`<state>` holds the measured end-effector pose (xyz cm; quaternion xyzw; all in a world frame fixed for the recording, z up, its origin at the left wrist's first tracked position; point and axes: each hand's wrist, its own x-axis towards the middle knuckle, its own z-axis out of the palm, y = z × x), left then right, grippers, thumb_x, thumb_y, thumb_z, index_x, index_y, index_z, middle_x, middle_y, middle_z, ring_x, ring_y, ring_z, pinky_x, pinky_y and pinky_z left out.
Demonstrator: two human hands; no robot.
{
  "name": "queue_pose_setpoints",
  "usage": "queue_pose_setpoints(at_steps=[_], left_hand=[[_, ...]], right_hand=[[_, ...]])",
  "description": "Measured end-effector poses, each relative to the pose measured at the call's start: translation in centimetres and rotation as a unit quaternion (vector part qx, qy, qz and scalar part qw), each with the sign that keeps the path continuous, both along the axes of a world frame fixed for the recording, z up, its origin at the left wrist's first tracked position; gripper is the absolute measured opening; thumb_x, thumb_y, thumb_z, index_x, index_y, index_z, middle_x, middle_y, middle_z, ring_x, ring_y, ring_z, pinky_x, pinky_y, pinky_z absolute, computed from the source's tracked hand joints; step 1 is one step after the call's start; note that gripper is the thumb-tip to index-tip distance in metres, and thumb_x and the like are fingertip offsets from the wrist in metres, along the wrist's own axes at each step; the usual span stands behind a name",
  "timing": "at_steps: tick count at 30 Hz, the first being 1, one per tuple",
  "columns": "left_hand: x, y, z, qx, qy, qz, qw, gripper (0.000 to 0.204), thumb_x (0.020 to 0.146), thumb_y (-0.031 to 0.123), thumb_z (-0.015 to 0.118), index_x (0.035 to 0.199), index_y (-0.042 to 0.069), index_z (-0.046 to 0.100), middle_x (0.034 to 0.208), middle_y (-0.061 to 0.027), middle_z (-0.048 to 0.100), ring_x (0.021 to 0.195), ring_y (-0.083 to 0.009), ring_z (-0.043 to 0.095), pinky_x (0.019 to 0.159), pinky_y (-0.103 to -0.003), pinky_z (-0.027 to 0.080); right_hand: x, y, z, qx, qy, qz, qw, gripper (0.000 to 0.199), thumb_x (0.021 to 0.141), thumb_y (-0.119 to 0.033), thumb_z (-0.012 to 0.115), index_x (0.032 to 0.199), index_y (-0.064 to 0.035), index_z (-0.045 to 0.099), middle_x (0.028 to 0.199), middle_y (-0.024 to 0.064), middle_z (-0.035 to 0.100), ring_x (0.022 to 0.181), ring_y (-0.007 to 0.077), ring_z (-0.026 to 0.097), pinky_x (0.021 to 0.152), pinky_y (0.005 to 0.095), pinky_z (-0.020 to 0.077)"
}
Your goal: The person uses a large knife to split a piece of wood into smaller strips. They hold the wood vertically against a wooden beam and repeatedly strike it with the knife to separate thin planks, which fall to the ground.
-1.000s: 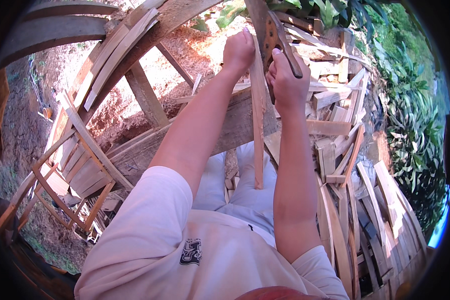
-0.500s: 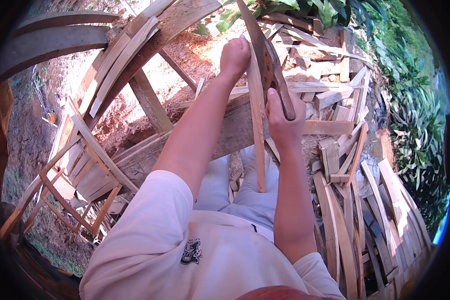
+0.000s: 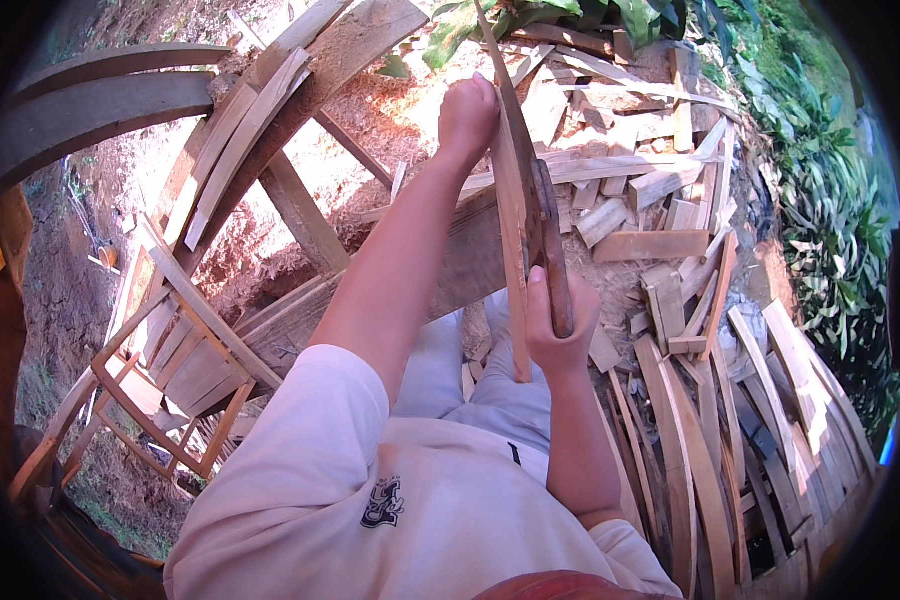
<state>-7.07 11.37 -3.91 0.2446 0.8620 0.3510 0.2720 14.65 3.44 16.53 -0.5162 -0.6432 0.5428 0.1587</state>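
Observation:
My right hand is wrapped round the wooden handle of a handsaw, thumb on top. The blade points away from me, toward the top of the view, its flat side close along a narrow wooden board. That board runs from near my left hand down to my thigh. My left hand is closed on the board's far part; its fingertips are partly hidden. Beneath the board lies a wide wooden plank, set crosswise in front of my legs.
Offcuts and stacked strips lie on my right. A wooden frame stands at left, with long beams behind it. Sawdust covers the ground ahead. Green plants line the far right.
My right hand has drawn the saw toward me, so its handle is lower and nearer my body. My left hand and the board stay nearly in place.

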Motion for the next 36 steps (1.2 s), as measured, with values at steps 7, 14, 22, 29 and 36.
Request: queue_pose_setpoints(at_steps=[7, 14, 22, 29, 36], left_hand=[[-1.5, -0.9, -0.6, -0.016, 0.004, 0.003, 1.0, 0.058, 0.108, 0.029, 0.036, 0.074, -0.004, 0.07, 0.076, -0.0293, 0.069, 0.075, -0.0487, 0.068, 0.079, -0.057, 0.054], [-2.4, -0.6, 0.7, -0.028, 0.03, -0.013, 0.999, 0.06, 0.11, 0.037, 0.035, 0.082, -0.004, 0.07, 0.086, -0.03, 0.07, 0.084, -0.0495, 0.068, 0.081, -0.058, 0.052], [-3.9, -6.0, 14.3, 0.072, -0.068, 0.058, 0.993, 0.042, 0.101, 0.038, 0.067, 0.108, -0.003, 0.063, 0.102, -0.0171, 0.07, 0.088, -0.0277, 0.068, 0.079, -0.043, 0.054], [1.9, -11.9, 42.1, 0.28, -0.179, -0.155, 0.93, 0.039, 0.086, 0.006, 0.067, 0.123, 0.0, 0.054, 0.113, -0.0123, 0.066, 0.097, -0.0199, 0.069, 0.083, -0.036, 0.056], [9.1, -18.5, 60.1, 0.478, -0.201, -0.416, 0.747, 0.047, 0.083, 0.008, 0.07, 0.122, -0.006, 0.047, 0.106, -0.0182, 0.062, 0.094, -0.0294, 0.067, 0.081, -0.041, 0.055]], right_hand=[[4.6, -4.6, 1.2, -0.031, -0.028, 0.023, 0.999, 0.025, 0.094, -0.005, 0.063, 0.07, -0.0008, 0.055, 0.055, 0.01, 0.05, 0.045, 0.0185, 0.048, 0.047, 0.0364, 0.0366], [6.5, -5.8, 4.6, 0.001, -0.04, 0.029, 0.999, 0.024, 0.093, -0.004, 0.064, 0.071, -0.0007, 0.055, 0.055, 0.0088, 0.049, 0.045, 0.0174, 0.046, 0.047, 0.0363, 0.035], [5.4, -6.3, 3.6, 0.013, 0.032, 0.016, 0.999, 0.026, 0.097, -0.007, 0.063, 0.073, -0.0002, 0.056, 0.056, 0.0059, 0.049, 0.051, 0.012, 0.047, 0.049, 0.0348, 0.0357], [5.2, -5.7, -0.4, 0.112, 0.065, 0.023, 0.991, 0.027, 0.099, -0.014, 0.066, 0.076, -0.0004, 0.06, 0.061, 0.0009, 0.052, 0.057, 0.0098, 0.048, 0.053, 0.0326, 0.0387], [5.8, -4.0, -3.9, 0.122, 0.068, 0.009, 0.99, 0.027, 0.098, -0.014, 0.066, 0.075, -0.0014, 0.061, 0.06, 0.0015, 0.053, 0.055, 0.0095, 0.048, 0.052, 0.032, 0.0376]])
